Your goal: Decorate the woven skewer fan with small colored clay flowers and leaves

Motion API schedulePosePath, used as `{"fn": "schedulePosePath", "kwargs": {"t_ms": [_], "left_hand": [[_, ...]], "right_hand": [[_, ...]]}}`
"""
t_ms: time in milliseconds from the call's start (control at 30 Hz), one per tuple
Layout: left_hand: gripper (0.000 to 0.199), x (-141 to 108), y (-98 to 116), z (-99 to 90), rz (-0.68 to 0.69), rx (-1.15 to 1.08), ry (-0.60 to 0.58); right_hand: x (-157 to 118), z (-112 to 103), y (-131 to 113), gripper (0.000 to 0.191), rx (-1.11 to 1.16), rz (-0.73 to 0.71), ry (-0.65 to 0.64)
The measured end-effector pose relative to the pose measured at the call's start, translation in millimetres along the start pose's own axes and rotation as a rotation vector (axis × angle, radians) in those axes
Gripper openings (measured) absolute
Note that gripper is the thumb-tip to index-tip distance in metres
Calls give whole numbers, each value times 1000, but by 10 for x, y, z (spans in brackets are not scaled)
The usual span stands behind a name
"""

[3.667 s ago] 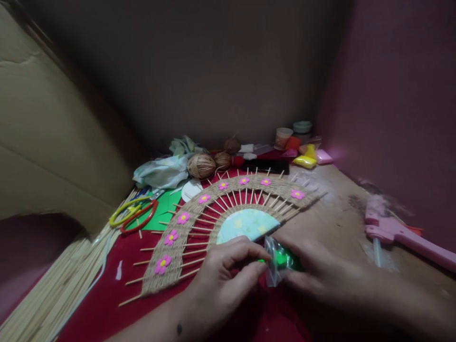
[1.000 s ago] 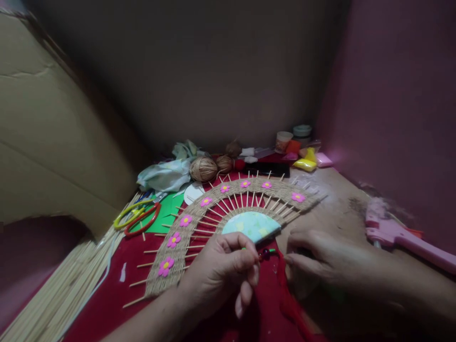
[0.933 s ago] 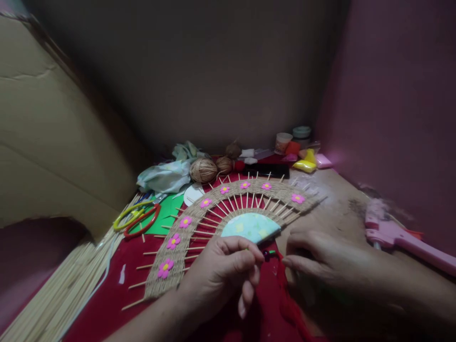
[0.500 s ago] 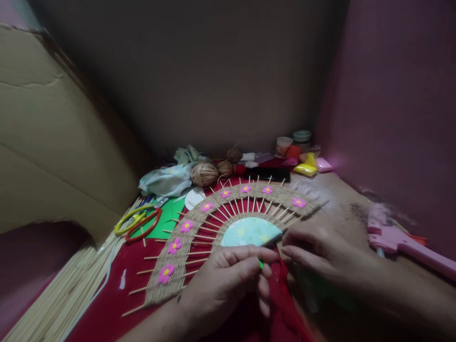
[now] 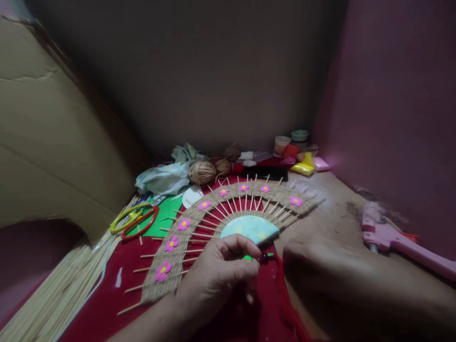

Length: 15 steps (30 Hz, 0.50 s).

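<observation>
My left hand [image 5: 223, 268] is over the lower part of a half-round woven fan [image 5: 194, 202], its thumb and forefinger pinched together. A small bright green lump [image 5: 247, 258] shows in its grip. Just past the fingertips is a dark round bead-like piece [image 5: 263, 258] with a green tip; how it is held I cannot make out. To the right, my right hand [image 5: 306, 254] is blurred and its fingers are mostly hidden. Pink flowers with yellow middles line the fan's outer band, and a pale blue patterned half-circle [image 5: 249, 226] covers its centre.
Scissors with yellow and red handles [image 5: 140, 223] lie left on green sheet [image 5: 166, 216], near a bundle of thin sticks [image 5: 67, 285]. Twine balls [image 5: 202, 172], a black phone-like slab [image 5: 267, 173] and yellow clay packets [image 5: 303, 168] sit behind. A pink glue gun [image 5: 383, 232] lies right.
My right hand has turned and lowered slightly, its fingers now hidden. My left thumb and forefinger have drawn back a little, and the dark piece has come into view.
</observation>
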<state>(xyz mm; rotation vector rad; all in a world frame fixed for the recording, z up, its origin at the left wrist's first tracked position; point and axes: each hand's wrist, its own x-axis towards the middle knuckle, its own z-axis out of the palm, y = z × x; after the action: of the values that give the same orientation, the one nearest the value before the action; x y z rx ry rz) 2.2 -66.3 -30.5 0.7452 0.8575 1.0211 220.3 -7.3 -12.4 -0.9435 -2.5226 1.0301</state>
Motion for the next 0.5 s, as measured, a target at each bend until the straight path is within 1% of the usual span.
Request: {"fn": "schedulePosePath", "kwargs": {"t_ms": [67,100,133,167,233,333,400,433,500], "left_hand": [[9,1,2,-11,14,5,-15],[10,2,3,-16,17,6,-24],[13,5,3,-19,14,10,-34],[15,9,3,-21,4,18,-48],[18,19,0,-21,-21,34,-73],[18,25,-9,-23,-51,50,-60],[18,17,-22,-32,-69,54,-33],[18,10,-30,-38,-81,50,-23],[16,-8,-45,-44,-119,39,-22]], "right_hand": [[56,-69,50,8,-32,21,13],[79,-113,70,11,-60,36,44],[99,-161,85,14,-82,49,108],[114,-209,95,16,-93,65,185],[141,-291,105,18,-56,112,383],[179,-367,142,17,142,190,754],[208,-391,200,17,301,206,962],[223,-397,235,16,370,202,1026],[255,-397,300,16,475,203,1070]]}}
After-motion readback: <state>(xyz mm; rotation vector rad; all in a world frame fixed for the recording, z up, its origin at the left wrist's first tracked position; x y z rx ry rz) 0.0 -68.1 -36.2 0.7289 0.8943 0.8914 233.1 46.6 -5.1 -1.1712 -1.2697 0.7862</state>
